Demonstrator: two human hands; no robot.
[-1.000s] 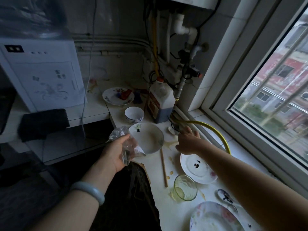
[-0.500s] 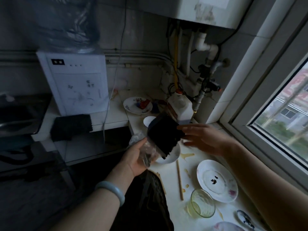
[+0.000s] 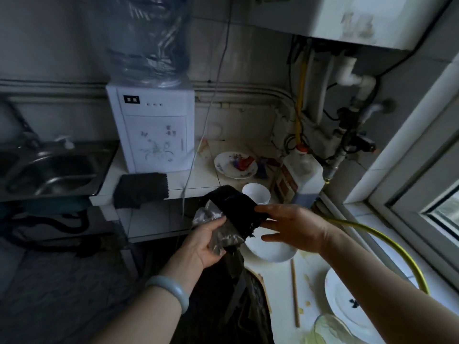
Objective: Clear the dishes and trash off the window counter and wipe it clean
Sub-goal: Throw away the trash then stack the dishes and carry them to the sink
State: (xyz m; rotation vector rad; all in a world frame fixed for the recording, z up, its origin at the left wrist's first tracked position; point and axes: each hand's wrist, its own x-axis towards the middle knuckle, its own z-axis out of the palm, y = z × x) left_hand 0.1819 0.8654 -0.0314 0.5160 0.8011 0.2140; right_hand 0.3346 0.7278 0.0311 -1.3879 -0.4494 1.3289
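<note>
My left hand [image 3: 205, 243] grips a crumpled clear plastic wrapper [image 3: 218, 235] together with a black ridged piece of trash [image 3: 237, 209], held above the counter's [image 3: 275, 284] left edge. My right hand [image 3: 291, 227] reaches in from the right, its straight fingers touching the black piece's right end. Under the hands lies a white plate [image 3: 270, 253]. Beyond it stand a small white bowl [image 3: 258, 193] and a flowered plate [image 3: 223, 167] with red wrappers. A chopstick [image 3: 295, 294], another dirty plate [image 3: 345, 304] and a glass cup [image 3: 330, 328] lie nearer me amid yellowish spills.
A dark bag [image 3: 236, 294] hangs below my left hand at the counter edge. An oil jug [image 3: 304, 177] and a yellow hose [image 3: 387, 240] sit by the window. Left are a water dispenser [image 3: 154, 130], a dark cloth [image 3: 141, 189] and a steel sink [image 3: 49, 170].
My right hand left the counter by the hose and came up to the black piece now held with the wrapper in my left hand. My view swung left and up.
</note>
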